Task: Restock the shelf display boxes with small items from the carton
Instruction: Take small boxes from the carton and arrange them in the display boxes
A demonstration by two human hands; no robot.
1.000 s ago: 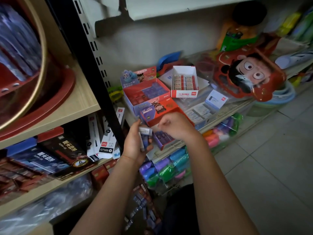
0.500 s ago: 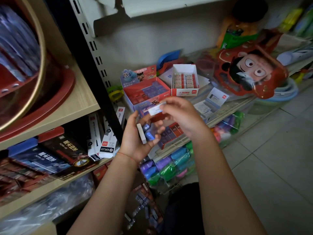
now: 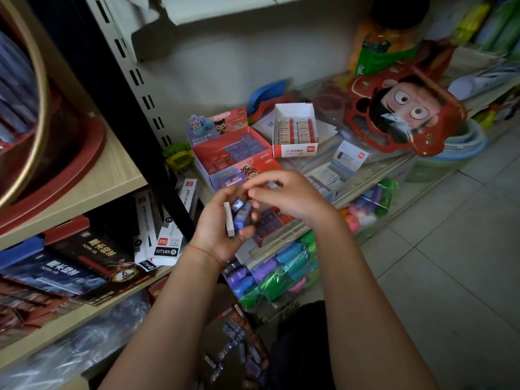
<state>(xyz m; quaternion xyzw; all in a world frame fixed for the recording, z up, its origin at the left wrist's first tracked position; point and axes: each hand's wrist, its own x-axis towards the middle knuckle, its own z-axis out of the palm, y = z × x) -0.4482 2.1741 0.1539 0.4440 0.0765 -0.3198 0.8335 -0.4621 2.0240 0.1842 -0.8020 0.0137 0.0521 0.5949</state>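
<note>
We judge restock midway: display box part-filled; left hand just below clamps erasers; right hand fingers curled, likely picking one; carton below still stocked.

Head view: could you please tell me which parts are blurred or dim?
Head view: the right hand is motion-blurred at its fingertips; the left hand is sharper; the white box reads clearly; the carton below sits in dim shadow; straight shelf edges bow near the frame borders.
</note>
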